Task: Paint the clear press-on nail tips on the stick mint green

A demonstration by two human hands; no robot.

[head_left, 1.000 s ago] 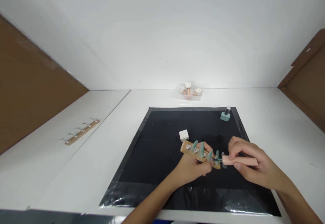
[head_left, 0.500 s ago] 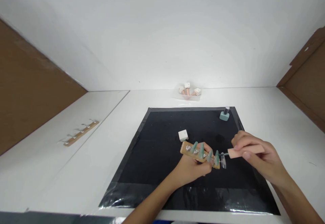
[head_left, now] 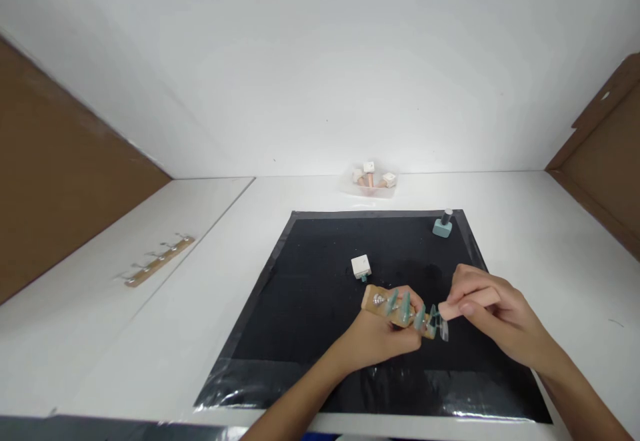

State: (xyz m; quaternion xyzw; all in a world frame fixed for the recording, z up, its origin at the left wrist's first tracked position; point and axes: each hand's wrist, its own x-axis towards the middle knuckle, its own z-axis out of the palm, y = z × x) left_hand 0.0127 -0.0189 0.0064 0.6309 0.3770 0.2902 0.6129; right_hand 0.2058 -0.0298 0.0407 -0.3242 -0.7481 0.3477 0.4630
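Observation:
My left hand (head_left: 385, 338) grips a wooden nail-tip stand (head_left: 371, 296) over the dark mat. Along it, silver studs carry several false nails (head_left: 405, 308) coloured teal, and a clear false nail (head_left: 445, 332) sits at the right end. My right hand (head_left: 493, 314) pinches the pink handle of a nail polish brush (head_left: 470, 302). The brush tip is at the teal and clear nails on the right end; whether it touches one I cannot tell. Just beyond my left hand lies an open white nail polish bottle (head_left: 361, 266) with teal at its neck.
A teal nail polish bottle (head_left: 442, 228) stands at the back right of the black mat (head_left: 320, 248). Behind the mat, a clear tray (head_left: 383, 192) holds several white bottles with pink caps. At left lies another wooden stand (head_left: 160, 262) with clear nail tips. Brown panels flank the table.
My right hand has moved left and slightly down, bringing the brush closer to the stand. My left hand has shifted the stand slightly right and down.

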